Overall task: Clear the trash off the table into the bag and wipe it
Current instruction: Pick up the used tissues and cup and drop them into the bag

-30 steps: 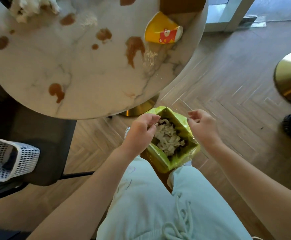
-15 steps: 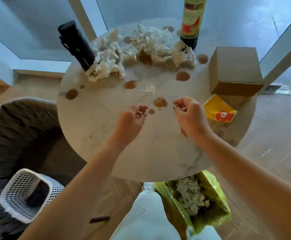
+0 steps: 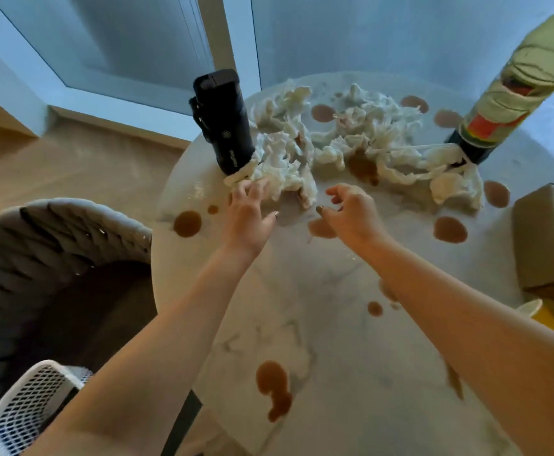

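Note:
A heap of crumpled white tissue [image 3: 344,143] lies across the far side of the round marble table [image 3: 328,324]. Brown liquid stains [image 3: 274,386] dot the tabletop. My left hand [image 3: 249,215] reaches forward with fingers spread, its fingertips touching the near left edge of the tissue heap. My right hand [image 3: 348,212] hovers just short of the heap with loosely curled fingers and holds nothing. The trash bag is out of view.
A black cylinder [image 3: 224,126] stands at the heap's left, a tall dark bottle [image 3: 496,103] at its right. A cardboard box [image 3: 552,241] and a yellow cup [image 3: 542,315] sit at the right edge. A grey chair [image 3: 48,258] and a white mesh basket [image 3: 28,403] are on the left.
Both hands rose from the green bag on the floor, crossed the table and reached the tissue heap. The left hand's fingers opened and now touch the tissue.

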Demonstrator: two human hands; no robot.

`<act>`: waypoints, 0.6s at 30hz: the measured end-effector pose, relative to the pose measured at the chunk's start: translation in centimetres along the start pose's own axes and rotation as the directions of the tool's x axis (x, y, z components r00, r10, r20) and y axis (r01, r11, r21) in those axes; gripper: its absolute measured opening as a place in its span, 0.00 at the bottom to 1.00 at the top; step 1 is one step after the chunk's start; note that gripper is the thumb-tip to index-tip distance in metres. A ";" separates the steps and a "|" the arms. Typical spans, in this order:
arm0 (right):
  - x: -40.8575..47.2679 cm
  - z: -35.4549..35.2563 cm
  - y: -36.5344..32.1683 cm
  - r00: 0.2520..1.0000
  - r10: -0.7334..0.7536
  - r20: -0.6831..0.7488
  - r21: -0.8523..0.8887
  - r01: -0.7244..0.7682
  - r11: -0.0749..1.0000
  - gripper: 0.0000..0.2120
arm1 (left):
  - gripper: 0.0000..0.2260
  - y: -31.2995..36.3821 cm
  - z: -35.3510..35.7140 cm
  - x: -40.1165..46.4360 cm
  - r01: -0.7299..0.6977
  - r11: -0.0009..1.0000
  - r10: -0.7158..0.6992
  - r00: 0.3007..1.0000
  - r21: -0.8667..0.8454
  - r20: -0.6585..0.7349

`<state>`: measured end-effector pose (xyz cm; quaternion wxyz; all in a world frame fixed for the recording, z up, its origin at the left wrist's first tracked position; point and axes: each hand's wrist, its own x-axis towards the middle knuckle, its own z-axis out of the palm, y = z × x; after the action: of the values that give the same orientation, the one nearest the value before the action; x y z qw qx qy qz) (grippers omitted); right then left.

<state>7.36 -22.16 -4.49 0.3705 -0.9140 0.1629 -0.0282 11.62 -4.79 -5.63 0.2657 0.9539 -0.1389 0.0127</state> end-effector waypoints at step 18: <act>5.9 3.3 -0.3 0.989 0.052 -0.141 -0.077 -0.064 0.995 0.09 | 0.05 -3.3 2.8 3.1 -0.115 0.981 0.095 0.986 -0.156 -0.134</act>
<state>13.60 -21.64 -7.13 0.3215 -0.9190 0.2158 -0.0742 15.39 -4.35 -9.39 0.3503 0.9175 -0.1727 0.0754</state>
